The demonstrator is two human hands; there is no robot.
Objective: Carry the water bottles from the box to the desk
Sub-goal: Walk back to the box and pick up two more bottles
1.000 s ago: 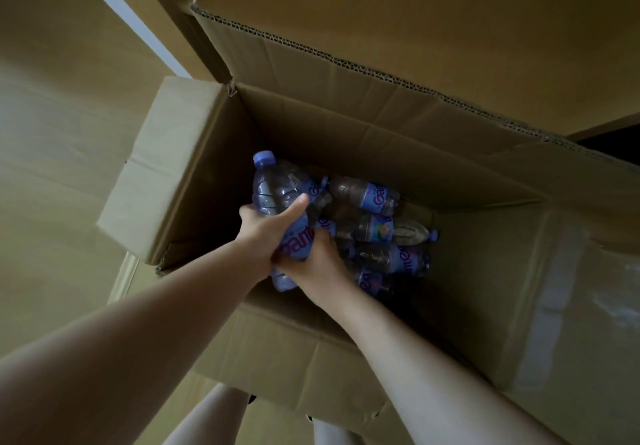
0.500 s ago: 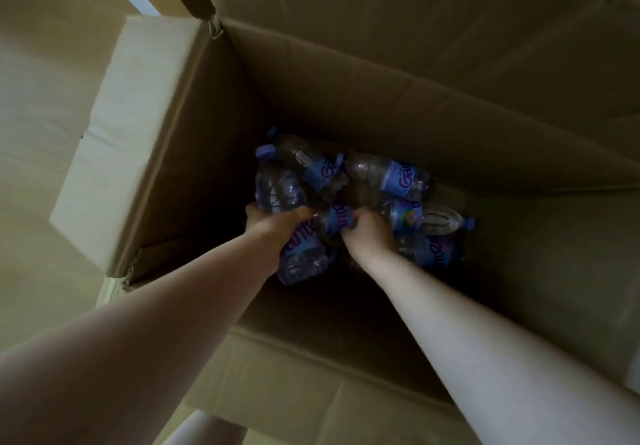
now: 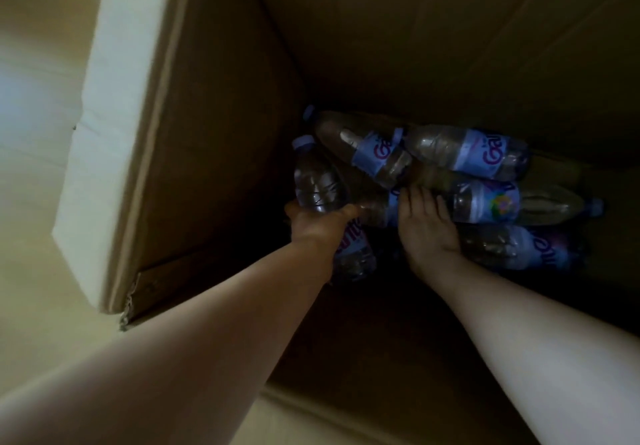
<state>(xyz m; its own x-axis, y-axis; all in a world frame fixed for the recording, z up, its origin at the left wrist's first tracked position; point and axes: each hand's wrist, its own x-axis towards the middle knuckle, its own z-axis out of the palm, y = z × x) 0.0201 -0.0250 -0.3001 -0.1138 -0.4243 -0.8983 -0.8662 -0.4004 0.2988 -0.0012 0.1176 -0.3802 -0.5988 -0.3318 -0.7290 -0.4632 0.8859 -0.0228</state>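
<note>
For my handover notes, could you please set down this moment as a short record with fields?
container: open cardboard box, seen from above
contents: water bottles lying in a heap on the box floor, blue labels and caps
left hand: grip round one bottle, cap pointing away
right hand: fingers fairly straight, resting on the heap, no bottle gripped
desk: not in view

Dim, softly blurred wide-angle view: box interior in deep shadow, left flap brightly lit, edges distorted.
</note>
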